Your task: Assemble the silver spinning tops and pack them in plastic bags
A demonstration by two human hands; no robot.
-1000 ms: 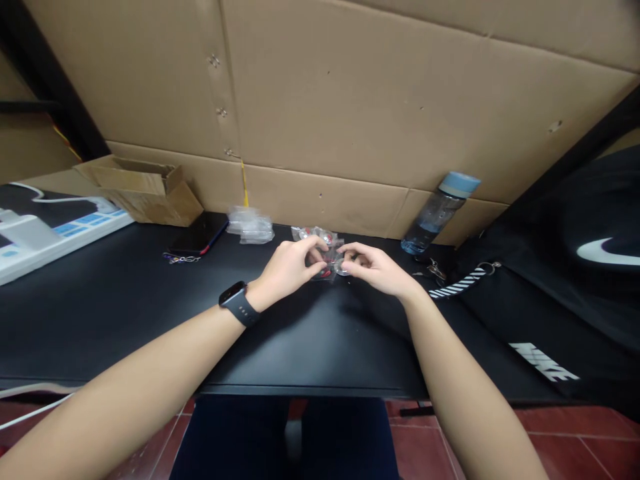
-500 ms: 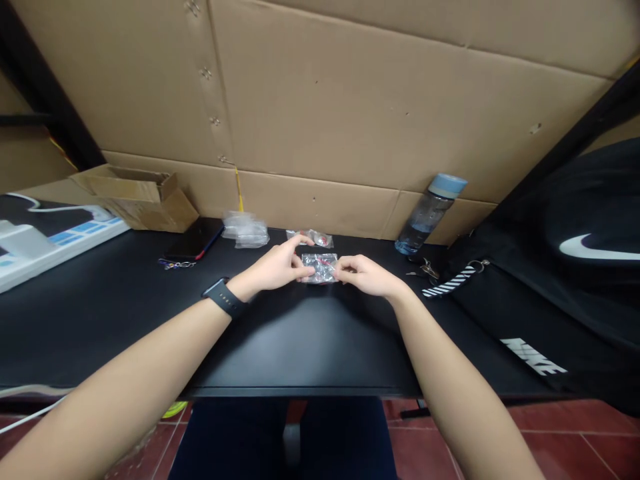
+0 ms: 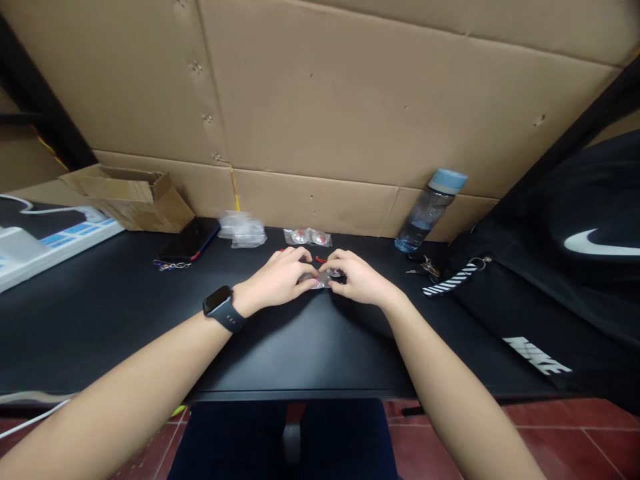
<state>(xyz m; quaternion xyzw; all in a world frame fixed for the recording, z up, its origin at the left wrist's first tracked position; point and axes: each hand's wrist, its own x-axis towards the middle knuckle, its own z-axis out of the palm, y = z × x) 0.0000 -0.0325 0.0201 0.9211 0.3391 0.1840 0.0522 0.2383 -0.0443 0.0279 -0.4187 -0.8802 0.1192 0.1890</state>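
Between my hands is a small clear plastic bag (image 3: 321,283) with something silvery and red at it, mostly hidden by my fingers. My left hand (image 3: 280,279), with a black watch on its wrist, pinches the bag's left side between thumb and fingers. On the other side my right hand (image 3: 361,280) has its fingers curled onto the bag's right part. A small red piece (image 3: 320,259) shows just behind the gap between my hands. Farther back lie shiny round silver pieces with red centres in clear wrapping (image 3: 320,238).
A pile of clear plastic bags (image 3: 244,231) lies at the back left, near a phone (image 3: 191,240) and an open cardboard box (image 3: 150,203). A white power strip (image 3: 60,250) is far left. Rightward are a water bottle (image 3: 425,213), keys (image 3: 427,268) and a black bag (image 3: 500,313).
My hands have come closer together and slightly nearer to me, covering more of the plastic bag. The round silver pieces behind are now uncovered. The view has shifted a little.
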